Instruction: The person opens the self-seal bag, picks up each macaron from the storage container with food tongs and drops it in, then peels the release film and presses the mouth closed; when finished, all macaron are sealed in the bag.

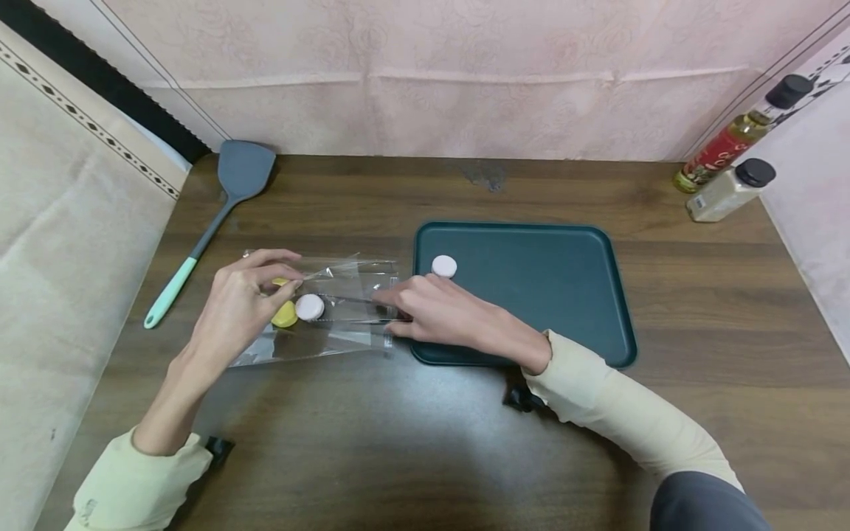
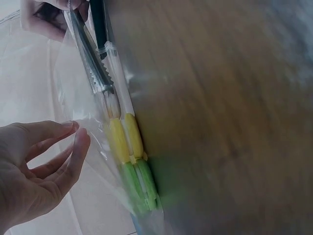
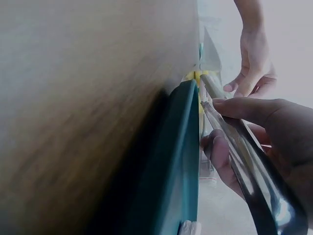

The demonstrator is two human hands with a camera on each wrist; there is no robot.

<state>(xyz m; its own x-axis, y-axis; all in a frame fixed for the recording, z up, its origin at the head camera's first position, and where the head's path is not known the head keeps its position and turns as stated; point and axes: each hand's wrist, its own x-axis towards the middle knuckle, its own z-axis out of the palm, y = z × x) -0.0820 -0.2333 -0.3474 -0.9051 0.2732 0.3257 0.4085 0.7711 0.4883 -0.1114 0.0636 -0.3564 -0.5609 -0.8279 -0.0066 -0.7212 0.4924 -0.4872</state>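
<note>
A clear plastic bag (image 1: 339, 341) lies left of the dark green tray (image 1: 531, 295). My left hand (image 1: 242, 299) pinches its upper film between thumb and fingertips, lifting it a little. Metal tongs (image 3: 239, 152) with serrated tips are gripped in my right hand (image 1: 445, 310), pointing left into the bag. Their tips meet a white disc (image 1: 309, 307) in the bag. Beside it are yellow pieces (image 1: 285, 315), and the left wrist view shows green pieces (image 2: 139, 186) further along. Another white disc (image 1: 443, 266) sits at the tray's left side, near my right hand.
A spatula (image 1: 246, 171) with a mint handle lies at the left edge of the wooden table. Toward the back right stand an oil bottle (image 1: 720, 155) with a red label and a black-capped jar (image 1: 724, 195). Cloth-covered panels (image 1: 465, 88) border the table.
</note>
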